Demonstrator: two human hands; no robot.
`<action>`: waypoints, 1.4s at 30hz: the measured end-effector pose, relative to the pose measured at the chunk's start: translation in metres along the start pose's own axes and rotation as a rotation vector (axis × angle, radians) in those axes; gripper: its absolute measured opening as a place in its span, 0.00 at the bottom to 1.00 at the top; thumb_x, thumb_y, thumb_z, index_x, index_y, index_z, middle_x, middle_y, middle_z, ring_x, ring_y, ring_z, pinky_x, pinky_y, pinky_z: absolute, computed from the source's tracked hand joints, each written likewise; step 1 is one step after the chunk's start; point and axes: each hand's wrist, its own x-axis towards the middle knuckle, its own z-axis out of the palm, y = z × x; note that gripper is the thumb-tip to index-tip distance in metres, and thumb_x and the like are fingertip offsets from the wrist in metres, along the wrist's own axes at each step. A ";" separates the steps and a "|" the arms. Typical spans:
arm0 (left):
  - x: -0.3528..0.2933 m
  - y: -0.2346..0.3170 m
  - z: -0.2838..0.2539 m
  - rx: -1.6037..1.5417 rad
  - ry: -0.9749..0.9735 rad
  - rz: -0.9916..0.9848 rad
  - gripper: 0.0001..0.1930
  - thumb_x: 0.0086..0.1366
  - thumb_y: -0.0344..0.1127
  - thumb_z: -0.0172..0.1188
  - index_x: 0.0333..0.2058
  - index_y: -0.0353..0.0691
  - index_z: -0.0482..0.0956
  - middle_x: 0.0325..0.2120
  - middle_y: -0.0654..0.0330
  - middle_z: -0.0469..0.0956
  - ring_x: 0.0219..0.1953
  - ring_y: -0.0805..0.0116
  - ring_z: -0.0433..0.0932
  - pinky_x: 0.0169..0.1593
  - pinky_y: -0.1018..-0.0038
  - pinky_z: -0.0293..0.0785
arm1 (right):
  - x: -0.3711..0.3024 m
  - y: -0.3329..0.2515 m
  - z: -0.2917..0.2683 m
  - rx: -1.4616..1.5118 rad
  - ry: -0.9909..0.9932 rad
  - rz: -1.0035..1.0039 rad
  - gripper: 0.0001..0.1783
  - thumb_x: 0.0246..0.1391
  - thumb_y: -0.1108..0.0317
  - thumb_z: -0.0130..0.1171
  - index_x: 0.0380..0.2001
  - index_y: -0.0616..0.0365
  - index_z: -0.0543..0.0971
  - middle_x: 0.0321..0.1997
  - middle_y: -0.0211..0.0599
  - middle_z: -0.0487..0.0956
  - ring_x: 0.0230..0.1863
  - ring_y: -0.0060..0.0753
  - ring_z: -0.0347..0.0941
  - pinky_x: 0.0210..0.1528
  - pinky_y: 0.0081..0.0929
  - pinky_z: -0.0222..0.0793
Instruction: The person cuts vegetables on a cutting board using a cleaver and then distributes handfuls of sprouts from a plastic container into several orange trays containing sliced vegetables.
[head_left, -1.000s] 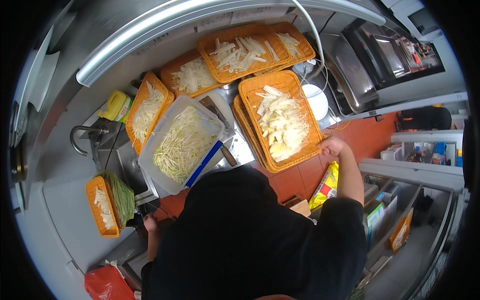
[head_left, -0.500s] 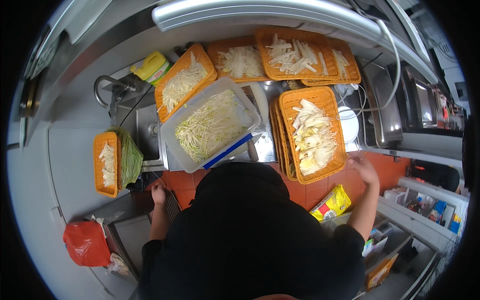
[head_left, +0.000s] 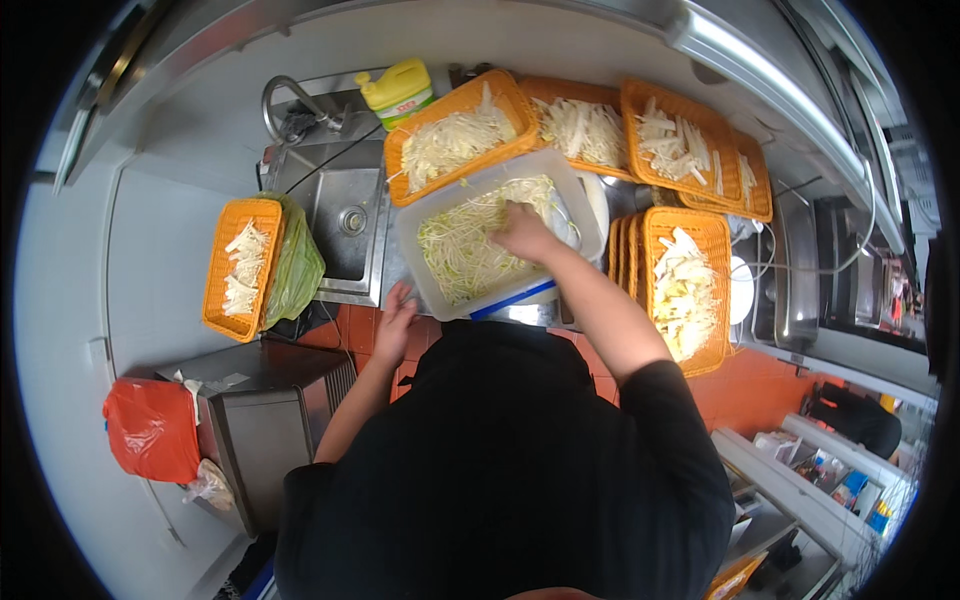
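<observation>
A translucent plastic tub (head_left: 408, 235) with a blue edge strip holds a layer of bean sprouts (head_left: 462, 262), green-tipped and pale. My right hand (head_left: 525, 235) is down among them near the tub's middle, its fingers curled into the sprouts, tips partly hidden. Just outside the tub's near left corner, my left hand (head_left: 396, 318) is raised with its fingers loosely apart and nothing in it. To the right stands a stack of orange woven baskets (head_left: 724, 285), the top one filled with white and yellowish cut strips (head_left: 686, 290).
Orange baskets (head_left: 400, 165) of pale strips line the back. A metal sink (head_left: 345, 260) with a faucet (head_left: 270, 105) lies left, beside a yellow jug (head_left: 398, 92). Far left are another basket (head_left: 215, 290) and a green plastic bag (head_left: 297, 265). A red bag (head_left: 152, 430) rests lower left.
My right hand has moved from beside the basket stack into the sprouts in the tub. My left hand has risen towards the tub's near left corner. The view has shifted left.
</observation>
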 end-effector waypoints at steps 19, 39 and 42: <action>0.034 -0.004 0.036 0.202 -0.127 0.300 0.55 0.58 0.25 0.63 0.71 0.36 0.28 0.68 0.44 0.55 0.70 0.53 0.58 0.71 0.64 0.55 | -0.006 -0.111 0.097 -0.410 -0.043 -0.285 0.27 0.42 0.68 0.70 0.51 0.46 0.81 0.61 0.47 0.67 0.63 0.61 0.65 0.57 0.50 0.73; -0.033 -0.159 -0.132 0.241 0.339 -0.430 0.16 0.68 0.32 0.59 0.53 0.40 0.70 0.34 0.61 0.71 0.32 0.70 0.72 0.34 0.71 0.72 | -0.049 -0.036 -0.033 0.981 0.255 -0.114 0.18 0.42 0.80 0.66 0.40 0.55 0.78 0.39 0.26 0.77 0.42 0.24 0.74 0.46 0.23 0.71; -0.049 -0.217 -0.192 0.929 0.067 -0.346 0.11 0.69 0.34 0.56 0.48 0.39 0.76 0.34 0.55 0.75 0.34 0.60 0.75 0.36 0.63 0.74 | -0.073 -0.041 -0.064 1.266 0.245 -0.127 0.20 0.44 0.84 0.64 0.43 0.57 0.78 0.41 0.28 0.79 0.42 0.24 0.75 0.46 0.23 0.71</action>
